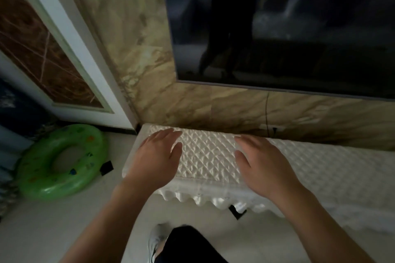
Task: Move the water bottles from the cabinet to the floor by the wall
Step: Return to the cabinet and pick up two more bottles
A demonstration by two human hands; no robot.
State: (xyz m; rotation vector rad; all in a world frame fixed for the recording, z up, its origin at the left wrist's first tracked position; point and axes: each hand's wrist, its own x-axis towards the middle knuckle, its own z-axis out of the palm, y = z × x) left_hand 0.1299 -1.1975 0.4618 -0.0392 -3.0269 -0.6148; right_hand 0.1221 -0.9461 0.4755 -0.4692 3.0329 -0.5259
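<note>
Room: marble wall point(149, 70), dark screen point(277, 17), white quilted cabinet point(209, 156) below.
Fingers: left hand point(158, 156) and right hand point(263, 166) spread, empty, over the cabinet top.
Bottles: none visible; probably smooth, heavy if full, so I'd grip mid-body.

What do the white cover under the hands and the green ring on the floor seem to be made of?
The white cover looks like quilted satin-like fabric: stitched diamond pattern, soft sheen, scalloped edge. The green ring looks like inflated glossy plastic, perhaps vinyl: puffed shape, highlights, small printed figures.
</note>
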